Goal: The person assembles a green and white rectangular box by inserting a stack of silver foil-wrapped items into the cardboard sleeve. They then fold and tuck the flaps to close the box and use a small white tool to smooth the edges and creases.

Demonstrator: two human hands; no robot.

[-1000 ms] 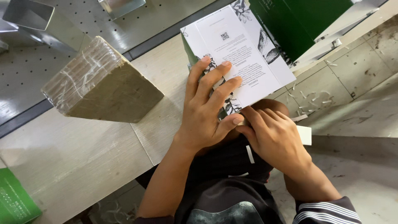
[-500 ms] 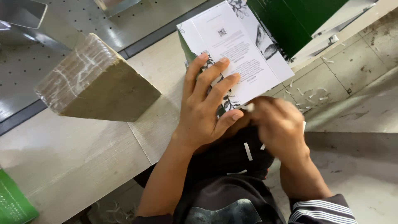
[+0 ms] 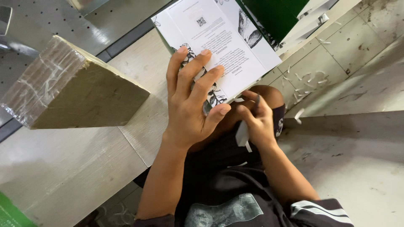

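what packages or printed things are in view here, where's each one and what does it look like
White carton: flat, upper centre, under the left hand; black text block, small square code, black botanical drawings.
Wrapped stack: left on the bench, a brown-grey block in clear film.
Green package: top right, behind the carton, dark green.
Green corner: bottom left, bright green, mostly cut off.
White strip: in the right hand, small, plain.

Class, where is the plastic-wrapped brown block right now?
In the head view, the wrapped block sits on the pale tabletop at the left, apart from the left hand that presses the white printed carton.
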